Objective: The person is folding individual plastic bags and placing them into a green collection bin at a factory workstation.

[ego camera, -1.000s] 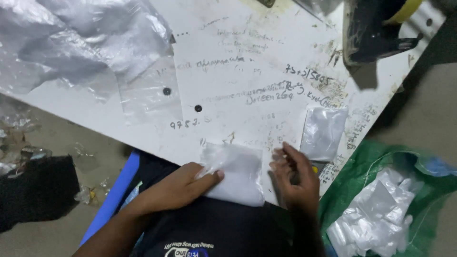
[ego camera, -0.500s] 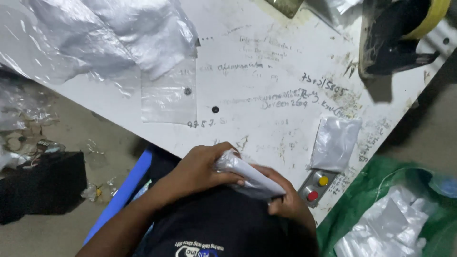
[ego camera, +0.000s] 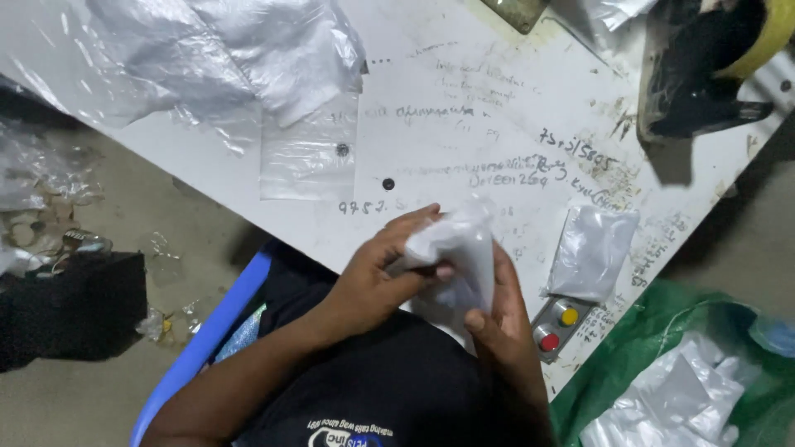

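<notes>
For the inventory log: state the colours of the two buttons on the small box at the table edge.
One button is yellow, the other button red, on a grey box; head view.

White plastic packet [ego camera: 457,248] held in both hands, second packet [ego camera: 593,252] on table

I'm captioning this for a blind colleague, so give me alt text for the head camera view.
Both hands, left hand and right hand, hold a small white plastic packet above the edge of a scuffed white table covered in handwriting. A similar flat packet lies beside a small grey box with yellow and red buttons, with clear plastic bags heaped at the far left.
</notes>
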